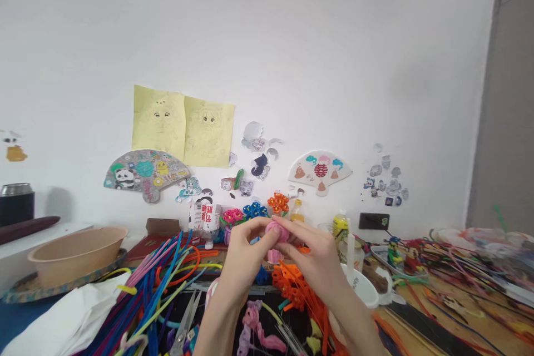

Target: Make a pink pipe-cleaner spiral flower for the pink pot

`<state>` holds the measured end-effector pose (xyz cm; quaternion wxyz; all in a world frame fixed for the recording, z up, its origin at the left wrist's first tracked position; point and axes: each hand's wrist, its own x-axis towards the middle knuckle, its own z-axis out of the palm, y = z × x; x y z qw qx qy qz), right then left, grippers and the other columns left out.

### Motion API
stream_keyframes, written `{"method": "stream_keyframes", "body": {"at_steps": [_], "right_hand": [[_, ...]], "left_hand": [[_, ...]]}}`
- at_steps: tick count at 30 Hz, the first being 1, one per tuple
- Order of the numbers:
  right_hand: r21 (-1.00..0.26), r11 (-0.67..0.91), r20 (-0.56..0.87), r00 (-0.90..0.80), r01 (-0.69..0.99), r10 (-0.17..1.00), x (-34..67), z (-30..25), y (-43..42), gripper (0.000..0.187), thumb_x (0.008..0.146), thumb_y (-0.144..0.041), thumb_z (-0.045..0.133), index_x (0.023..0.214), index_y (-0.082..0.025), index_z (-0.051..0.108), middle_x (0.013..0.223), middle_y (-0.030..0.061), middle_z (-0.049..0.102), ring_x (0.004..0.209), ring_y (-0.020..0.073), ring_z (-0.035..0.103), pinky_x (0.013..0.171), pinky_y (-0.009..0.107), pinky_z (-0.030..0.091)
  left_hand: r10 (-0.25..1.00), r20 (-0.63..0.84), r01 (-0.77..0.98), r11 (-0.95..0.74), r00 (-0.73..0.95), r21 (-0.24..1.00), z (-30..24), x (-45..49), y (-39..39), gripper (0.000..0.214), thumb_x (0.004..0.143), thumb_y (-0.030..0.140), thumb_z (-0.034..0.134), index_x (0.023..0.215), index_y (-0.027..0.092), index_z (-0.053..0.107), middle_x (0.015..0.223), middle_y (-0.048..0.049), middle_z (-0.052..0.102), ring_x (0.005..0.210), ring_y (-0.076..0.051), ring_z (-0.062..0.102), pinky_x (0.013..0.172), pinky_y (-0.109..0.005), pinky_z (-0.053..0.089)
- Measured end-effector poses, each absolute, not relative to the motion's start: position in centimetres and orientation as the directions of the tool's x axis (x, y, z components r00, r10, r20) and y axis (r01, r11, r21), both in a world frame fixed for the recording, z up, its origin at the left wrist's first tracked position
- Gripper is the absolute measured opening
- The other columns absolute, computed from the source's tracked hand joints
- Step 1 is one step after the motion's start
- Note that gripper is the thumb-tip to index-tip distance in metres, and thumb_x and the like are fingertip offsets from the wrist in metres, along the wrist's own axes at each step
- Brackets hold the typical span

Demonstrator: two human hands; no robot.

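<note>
Near the middle of the view, a small rounded pink fuzzy piece (278, 229), which looks like coiled pipe cleaner, is held between both hands. My left hand (249, 245) pinches it from the left with thumb and fingers. From the right, my right hand (311, 245) has its fingertips closed on it. Its far side is hidden by the fingers. Below the hands lie orange pipe-cleaner flowers (287, 283) and a pink and purple pipe-cleaner figure (252, 317). Scissors (186, 320) with their blades slightly apart lie left of my left forearm.
Bundles of coloured pipe cleaners (146, 289) spread at left beside white tissue (62, 317) and a tan bowl (77, 247). Behind stand bottles (208, 222) and small flower bouquets (254, 211). A white glue gun-like stick (351, 250) rises at right near a white round container (367, 289).
</note>
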<state>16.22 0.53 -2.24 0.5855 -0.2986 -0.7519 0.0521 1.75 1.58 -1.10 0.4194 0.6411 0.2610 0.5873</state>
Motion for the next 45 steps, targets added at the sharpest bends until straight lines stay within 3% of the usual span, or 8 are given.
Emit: {"method": "stream_keyframes", "body": {"at_steps": [10,17,26,34,45], "right_hand": [[-0.392,0.84,0.861,-0.174,0.375,0.479,16.3,-2.5,1.0,0.045,0.082,-0.005,0.064,0.121,-0.027,0.066,0.105,0.0026,0.074,0.082,0.0189,0.069,0.079,0.03,0.057],[-0.386,0.847,0.867,-0.171,0.366,0.469,16.1,-2.5,0.9,0.044,0.081,-0.005,0.065,0.122,-0.023,0.067,0.095,0.0036,0.074,0.075,0.018,0.067,0.07,0.027,0.056],[-0.458,0.791,0.832,-0.117,0.406,0.542,16.3,-2.4,1.2,0.036,0.08,-0.016,0.07,0.116,-0.018,0.07,0.084,0.0058,0.072,0.065,0.019,0.063,0.062,0.031,0.055],[-0.37,0.798,0.862,-0.143,0.476,0.486,16.5,-2.5,1.4,0.035,0.083,-0.015,0.066,0.117,-0.015,0.069,0.086,0.0085,0.072,0.068,0.0204,0.063,0.064,0.032,0.055],[-0.367,0.819,0.866,-0.159,0.44,0.474,16.2,-2.5,1.3,0.033,0.084,-0.018,0.065,0.117,-0.02,0.069,0.087,0.0051,0.074,0.066,0.0187,0.065,0.067,0.031,0.057]], "left_hand": [[0.837,0.527,-0.155,-0.507,0.149,0.848,-1.2,1.8,1.5,0.021,0.077,0.036,0.067,0.075,0.015,0.071,0.068,-0.0014,0.064,0.058,-0.011,0.047,0.052,-0.021,0.037],[0.85,0.514,-0.155,-0.496,0.116,0.855,-1.4,2.1,1.6,0.019,0.078,0.034,0.066,0.077,0.016,0.072,0.066,0.0002,0.062,0.055,-0.01,0.045,0.05,-0.021,0.036],[0.849,0.49,-0.145,-0.469,0.196,0.871,-0.9,1.2,1.7,0.028,0.071,0.039,0.072,0.086,0.015,0.075,0.07,-0.0029,0.066,0.06,-0.012,0.048,0.051,-0.021,0.037],[0.854,0.483,-0.147,-0.462,0.194,0.875,-1.0,1.3,1.8,0.027,0.07,0.041,0.075,0.082,0.016,0.076,0.063,-0.0004,0.064,0.055,-0.01,0.046,0.05,-0.02,0.036],[0.851,0.498,-0.215,-0.461,0.169,0.861,-1.4,1.7,1.9,0.024,0.071,0.039,0.074,0.079,0.016,0.075,0.077,-0.006,0.07,0.078,-0.02,0.059,0.072,-0.029,0.047]]}}
